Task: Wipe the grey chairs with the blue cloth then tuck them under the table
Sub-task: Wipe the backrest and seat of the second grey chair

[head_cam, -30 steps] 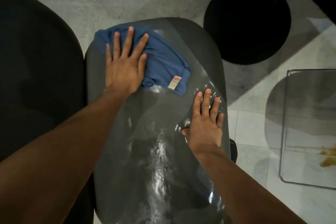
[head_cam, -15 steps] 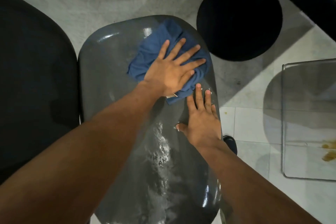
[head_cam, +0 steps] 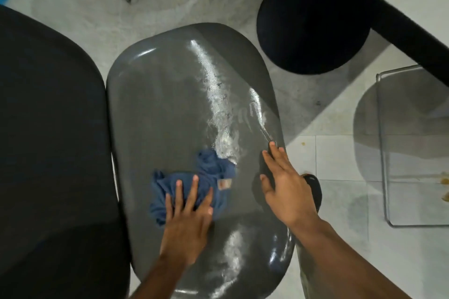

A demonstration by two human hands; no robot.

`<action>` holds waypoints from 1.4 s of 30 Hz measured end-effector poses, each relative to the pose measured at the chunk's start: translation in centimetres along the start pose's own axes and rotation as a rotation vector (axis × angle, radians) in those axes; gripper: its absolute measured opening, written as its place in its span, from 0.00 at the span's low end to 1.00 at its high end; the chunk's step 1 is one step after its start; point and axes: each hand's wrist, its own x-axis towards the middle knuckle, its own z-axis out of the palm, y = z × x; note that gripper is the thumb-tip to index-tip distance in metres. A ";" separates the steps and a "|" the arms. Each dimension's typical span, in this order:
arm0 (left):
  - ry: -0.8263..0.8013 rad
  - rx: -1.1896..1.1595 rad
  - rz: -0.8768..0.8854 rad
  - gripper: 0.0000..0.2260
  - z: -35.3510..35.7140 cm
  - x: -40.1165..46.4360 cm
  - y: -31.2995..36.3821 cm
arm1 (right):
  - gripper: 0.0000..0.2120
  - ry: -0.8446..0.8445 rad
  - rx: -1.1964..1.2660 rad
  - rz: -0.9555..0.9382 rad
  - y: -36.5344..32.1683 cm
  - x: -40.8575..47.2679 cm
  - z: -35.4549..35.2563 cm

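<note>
The left hand (head_cam: 185, 223) is pressing flat, fingers straight and spread, on the bunched blue cloth (head_cam: 192, 182), which is lying on the near half of the grey chair (head_cam: 170, 109) seat. The right hand (head_cam: 284, 184) is resting open against the seat's right edge. Wet streaks are shining farther along the seat. A dark chair (head_cam: 48, 141) is standing just beside it on the left.
</note>
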 end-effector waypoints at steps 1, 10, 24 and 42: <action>-0.019 0.026 0.045 0.23 0.4 -0.5 1.3 | 0.27 0.020 0.040 0.012 0.3 -0.3 0.0; 0.118 -0.014 0.124 0.23 -6.7 16.4 7.5 | 0.28 0.127 0.260 0.118 1.2 -0.3 0.1; 0.061 -0.110 0.031 0.23 0.2 4.6 16.0 | 0.19 0.325 0.631 0.498 4.3 -1.2 -1.5; 0.184 -0.126 -0.033 0.24 -0.6 8.4 13.6 | 0.21 0.254 0.293 0.181 1.9 -1.5 0.9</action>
